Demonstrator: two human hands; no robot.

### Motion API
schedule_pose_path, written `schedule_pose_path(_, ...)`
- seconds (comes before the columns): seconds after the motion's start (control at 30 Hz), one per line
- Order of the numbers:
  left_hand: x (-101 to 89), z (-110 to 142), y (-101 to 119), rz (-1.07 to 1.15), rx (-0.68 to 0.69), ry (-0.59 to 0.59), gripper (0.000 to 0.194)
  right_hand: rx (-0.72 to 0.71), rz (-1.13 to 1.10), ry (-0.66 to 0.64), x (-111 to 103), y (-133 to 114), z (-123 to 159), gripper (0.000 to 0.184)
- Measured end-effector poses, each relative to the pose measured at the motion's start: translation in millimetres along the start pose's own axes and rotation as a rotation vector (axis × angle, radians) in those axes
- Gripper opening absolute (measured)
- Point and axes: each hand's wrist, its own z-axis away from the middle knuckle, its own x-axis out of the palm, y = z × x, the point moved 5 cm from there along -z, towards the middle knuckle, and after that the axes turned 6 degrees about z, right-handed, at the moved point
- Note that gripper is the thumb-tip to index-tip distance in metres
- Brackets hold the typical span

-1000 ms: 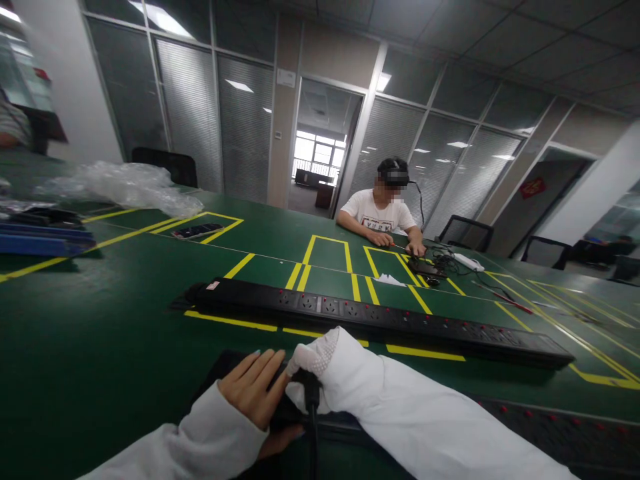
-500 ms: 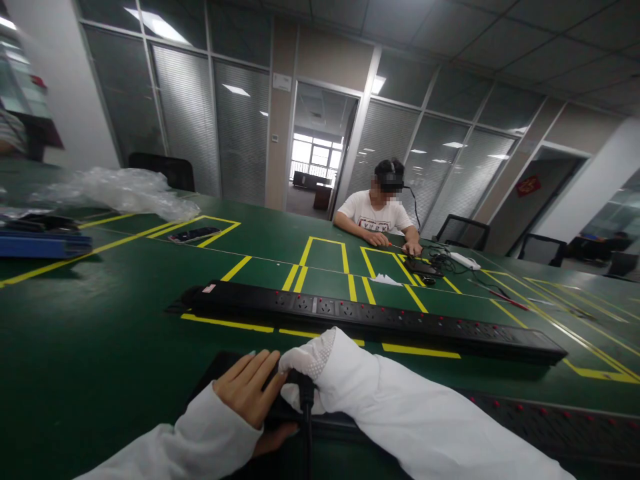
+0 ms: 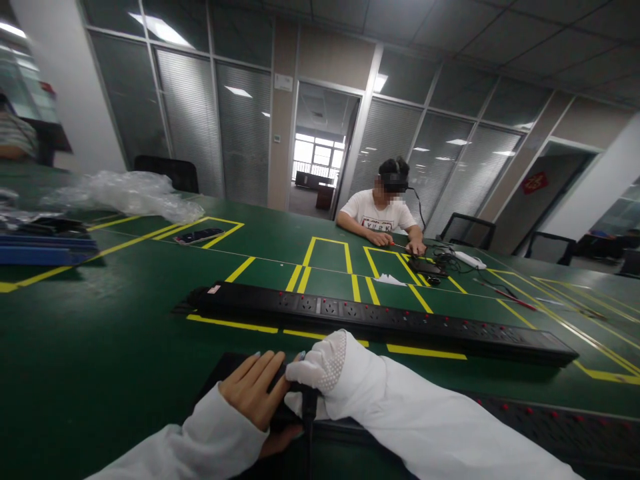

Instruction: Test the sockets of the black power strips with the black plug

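My left hand lies on the near end of a black power strip that runs along the table's front edge, fingers stretched over its top and thumb under its side. My right hand, in a white dotted glove and white sleeve, is closed round a black plug with its cable at that same end of the strip, touching the left fingertips. A second long black power strip with red switches lies across the green table just beyond both hands.
Another person sits at the far side with hands on small black devices and cables. Crumpled clear plastic and blue flat pieces lie at the far left. Yellow tape lines mark the table. Black chairs stand behind.
Both hands stay on the near strip's end. The view has shifted slightly; my right hand sits a touch farther right on the plug.
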Motion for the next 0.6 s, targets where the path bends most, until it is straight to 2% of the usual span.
schedule_pose_path(0.27,0.8,1.6,-1.0,0.018,0.014,-0.038,0.042,0.032,-0.083,0.005,-0.7,-1.8,4.6,0.029)
schedule_pose_path(0.6,-3.0,-0.5,0.9,0.026,0.036,0.016,0.042,0.063,-0.198,0.02,-2.7,2.8,6.8,0.04)
